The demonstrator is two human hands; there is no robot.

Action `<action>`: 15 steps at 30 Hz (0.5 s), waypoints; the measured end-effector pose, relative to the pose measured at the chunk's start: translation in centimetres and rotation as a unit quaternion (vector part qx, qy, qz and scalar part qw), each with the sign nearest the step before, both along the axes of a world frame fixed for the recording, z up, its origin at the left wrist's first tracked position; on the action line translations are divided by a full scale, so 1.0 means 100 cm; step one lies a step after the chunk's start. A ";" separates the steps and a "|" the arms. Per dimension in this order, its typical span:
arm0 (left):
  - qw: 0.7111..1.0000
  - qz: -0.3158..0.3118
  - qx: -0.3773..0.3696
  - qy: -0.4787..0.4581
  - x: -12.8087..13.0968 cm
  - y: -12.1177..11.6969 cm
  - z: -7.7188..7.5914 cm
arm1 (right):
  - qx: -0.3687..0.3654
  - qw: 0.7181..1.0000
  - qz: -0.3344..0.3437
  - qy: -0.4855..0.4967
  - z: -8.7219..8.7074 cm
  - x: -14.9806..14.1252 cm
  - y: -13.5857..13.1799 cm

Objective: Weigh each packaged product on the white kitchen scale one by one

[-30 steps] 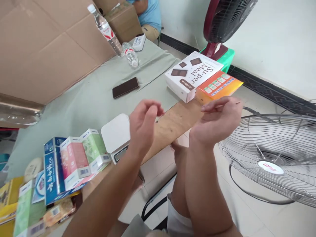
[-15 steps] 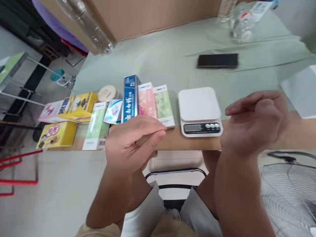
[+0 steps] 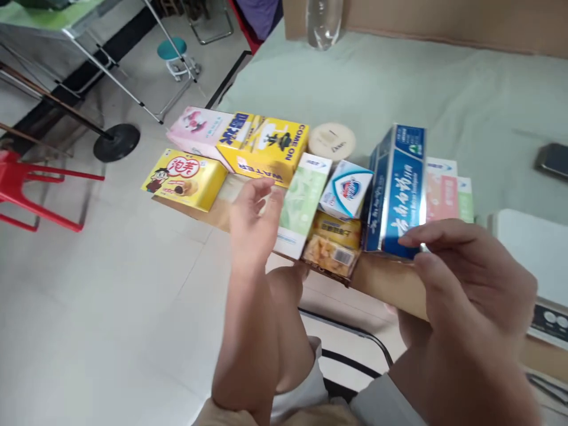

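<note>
My left hand point(image 3: 255, 222) is open, its fingers loosely curled and the thumb apart, holding nothing. It hovers by a green-and-white box point(image 3: 304, 204) and a yellow box marked WATER point(image 3: 268, 145). My right hand point(image 3: 479, 290) is at the lower corner of a blue toothpaste box point(image 3: 402, 189). Its index finger overlaps that box, with a gap to the thumb; whether it touches cannot be seen. Between the hands lie a white-and-blue soap box point(image 3: 347, 190) and a brown-and-yellow snack packet point(image 3: 332, 251).
A yellow snack box point(image 3: 186, 177), a pink box point(image 3: 199, 131) and a round cream-coloured container point(image 3: 332, 141) stand to the left. Pink point(image 3: 441, 195) and green boxes are behind my right hand. A white kitchen scale point(image 3: 532, 254), phone point(image 3: 554, 158) and clear bottle point(image 3: 323, 23) are farther out.
The view has swung left over the row of boxes. My right hand has moved from beside the scale to the toothpaste box; my left hand has moved left toward the green-and-white box.
</note>
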State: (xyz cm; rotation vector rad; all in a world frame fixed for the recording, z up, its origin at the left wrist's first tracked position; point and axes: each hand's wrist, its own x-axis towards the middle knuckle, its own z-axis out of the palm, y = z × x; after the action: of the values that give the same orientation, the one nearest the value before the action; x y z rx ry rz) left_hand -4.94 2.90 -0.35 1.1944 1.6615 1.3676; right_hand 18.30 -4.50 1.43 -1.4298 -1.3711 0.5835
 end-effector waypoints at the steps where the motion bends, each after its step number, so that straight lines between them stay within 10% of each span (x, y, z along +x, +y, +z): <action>1: 0.999 0.005 -0.027 -0.031 -0.005 0.002 -0.002 | -0.003 0.999 0.026 -0.047 0.005 -0.006 0.007; 8: 0.941 0.064 -0.093 -0.318 -0.024 0.021 0.002 | -0.012 0.910 0.189 -0.368 0.051 -0.074 0.128; 15: 0.876 0.028 -0.104 -0.471 -0.040 0.050 0.002 | -0.130 0.822 0.297 -0.469 0.028 -0.119 0.226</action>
State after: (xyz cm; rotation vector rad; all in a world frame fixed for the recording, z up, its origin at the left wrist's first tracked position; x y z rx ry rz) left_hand -8.95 7.85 -0.20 0.2332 1.0734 1.4156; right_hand 6.43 18.05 4.20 -1.5650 -2.6740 0.4601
